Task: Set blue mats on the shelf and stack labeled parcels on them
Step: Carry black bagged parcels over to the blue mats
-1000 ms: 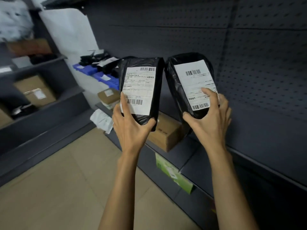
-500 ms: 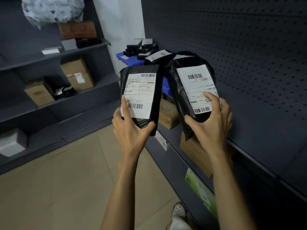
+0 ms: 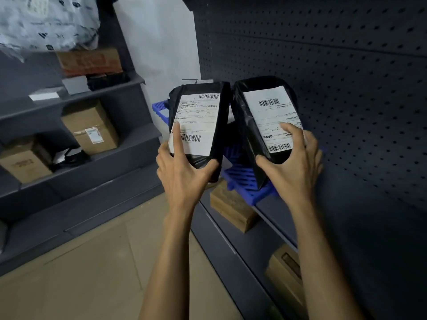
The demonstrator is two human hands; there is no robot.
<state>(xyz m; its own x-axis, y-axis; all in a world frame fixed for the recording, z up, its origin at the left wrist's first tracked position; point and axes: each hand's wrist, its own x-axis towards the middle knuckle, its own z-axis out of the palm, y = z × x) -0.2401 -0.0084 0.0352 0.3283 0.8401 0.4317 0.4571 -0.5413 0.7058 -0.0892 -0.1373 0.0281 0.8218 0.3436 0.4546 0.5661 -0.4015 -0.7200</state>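
You are holding two labelled parcels upright.
Your left hand (image 3: 184,172) is gripping one black parcel (image 3: 198,125); your right hand (image 3: 292,166) is gripping the other parcel (image 3: 265,121) (over a blue mat (image 3: 242,181)).

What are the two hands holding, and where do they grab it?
Each hand holds a black labeled parcel by its bottom end: the left hand has the left parcel, the right hand the right parcel.

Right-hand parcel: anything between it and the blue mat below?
Head view: nothing. The right-hand parcel, held by the right hand, hangs over the blue mat; contact can't be told.
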